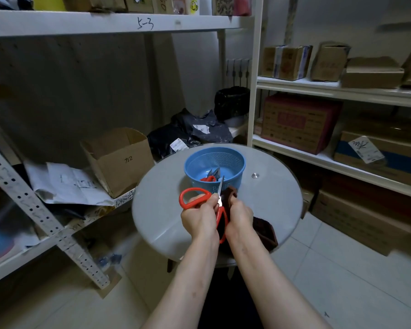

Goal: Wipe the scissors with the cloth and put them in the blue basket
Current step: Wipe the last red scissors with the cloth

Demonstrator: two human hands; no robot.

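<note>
Left hand (199, 217) gripping scissors (193, 190), right hand (240, 216) holding cloth (265, 230), blue basket (226, 160) beyond

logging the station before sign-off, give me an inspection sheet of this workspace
surface: round glass table
job's things: red-handled scissors held over the table, brown cloth wrapped on the blade; blue basket behind, second pair inside
clutter: loose papers, black bags on the left shelf
grippers: left hand grips the scissors, right hand grips the cloth
cables: nothing seen
surroundings: white shelves, cardboard boxes
</note>
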